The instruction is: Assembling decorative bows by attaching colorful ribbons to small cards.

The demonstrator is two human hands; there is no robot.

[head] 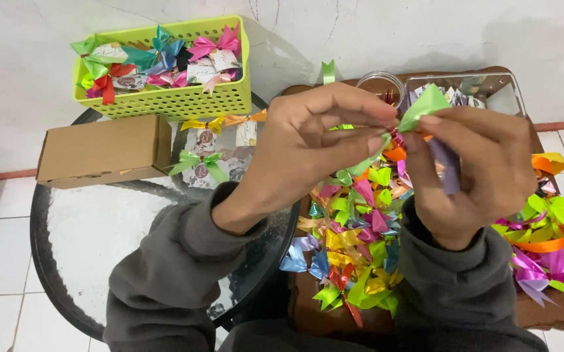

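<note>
Both hands meet above a pile of coloured ribbon bows (354, 254). My left hand (308, 146) pinches one end of a light green ribbon piece (423, 105) with thumb and forefinger. My right hand (471, 169) pinches the same green ribbon from the other side, fingers closed on its folded tip. A pale purple strip (448, 169) shows against my right palm. Grey sleeves cover both forearms.
A lime green basket (171, 101) full of bowed packets stands at the back left, on a round glass table (99, 228). A brown cardboard box (103, 150) lies beside it. Clear containers (484, 88) and more ribbons (546, 241) sit on a brown surface at right.
</note>
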